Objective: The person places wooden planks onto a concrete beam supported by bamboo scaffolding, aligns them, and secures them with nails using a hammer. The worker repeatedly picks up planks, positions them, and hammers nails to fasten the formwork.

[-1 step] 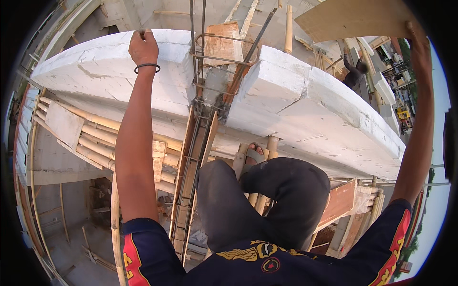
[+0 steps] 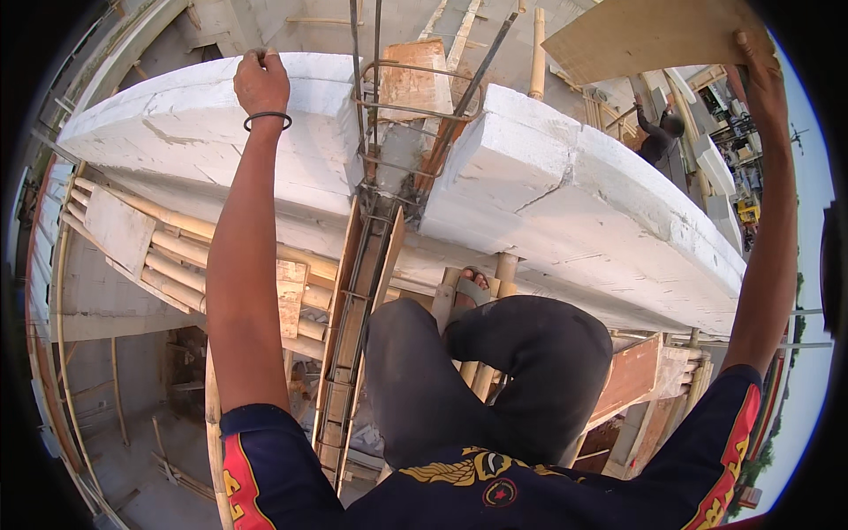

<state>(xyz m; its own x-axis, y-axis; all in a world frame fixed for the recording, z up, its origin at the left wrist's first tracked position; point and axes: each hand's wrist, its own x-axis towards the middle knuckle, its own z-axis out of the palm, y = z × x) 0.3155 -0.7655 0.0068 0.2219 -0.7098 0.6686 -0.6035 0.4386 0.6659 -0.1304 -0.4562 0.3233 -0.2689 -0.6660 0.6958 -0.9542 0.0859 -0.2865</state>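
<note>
My left hand [image 2: 262,84] is closed at the far top edge of the white block wall [image 2: 291,132], a black band round its wrist. What its fingers hold, if anything, is hidden. At the upper right, my right hand [image 2: 761,84] grips a thin flat brown board [image 2: 649,35] by its near right edge, raised beyond the wall. Between the two wall sections rises a column cage of steel bars [image 2: 374,115] with bent ties. Behind it leans a stained wooden panel [image 2: 413,81].
Below the wall, bamboo poles [image 2: 177,270] form a scaffold. A narrow wooden form with steel bars [image 2: 353,327] runs toward me. My sandalled foot [image 2: 471,284] stands on bamboo. Another person [image 2: 659,137] is at work beyond the wall. Lower ground shows at left.
My right hand and the board have shifted slightly left. My left hand has moved a little left and up along the wall's edge, still closed.
</note>
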